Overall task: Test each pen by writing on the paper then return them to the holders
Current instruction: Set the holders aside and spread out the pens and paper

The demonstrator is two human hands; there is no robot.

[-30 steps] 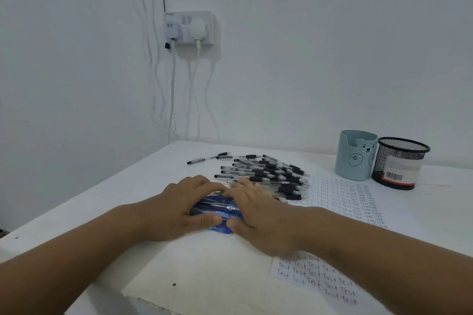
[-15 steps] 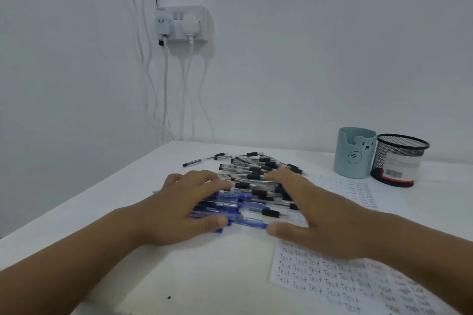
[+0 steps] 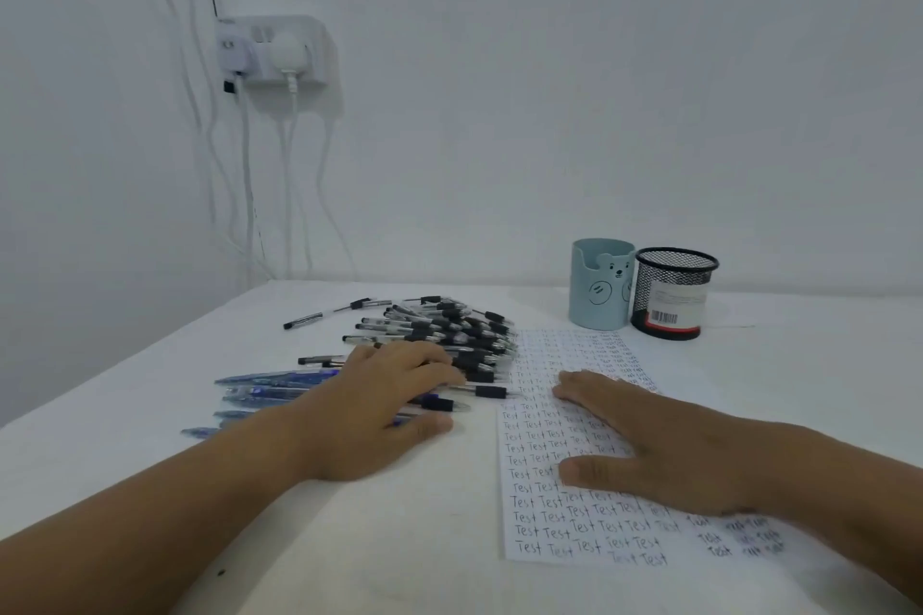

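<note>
The left hand (image 3: 372, 407) is lying palm-down on the blue pens (image 3: 272, 387), its fingers stretched out flat and loosely spread, gripping nothing. Those pens are lying side by side on the white table (image 3: 125, 420), their ends sticking out from under the hand toward nine o'clock. At twelve o'clock from the hand, a heap of clear pens with black grips (image 3: 449, 332) is lying piled on the table, and two stray pens (image 3: 329, 312) are lying apart at about eleven o'clock from the heap.

The right hand (image 3: 664, 444) is resting flat on the paper (image 3: 564, 529), fingers straight and together, thumb held out, pressing the sheet and holding nothing. The paper is lying at three o'clock from the left hand, and rows of the handwritten word "Test" are covering it.

At one o'clock from the right hand, the pale blue holder (image 3: 599, 287) with a bear face is standing upright near the wall, and the black mesh holder (image 3: 672, 295) is standing just beside it at three o'clock, touching or nearly so. No pens are showing above their rims.

A wall socket (image 3: 272, 53) with white cables hanging down is sitting high at eleven o'clock.
</note>
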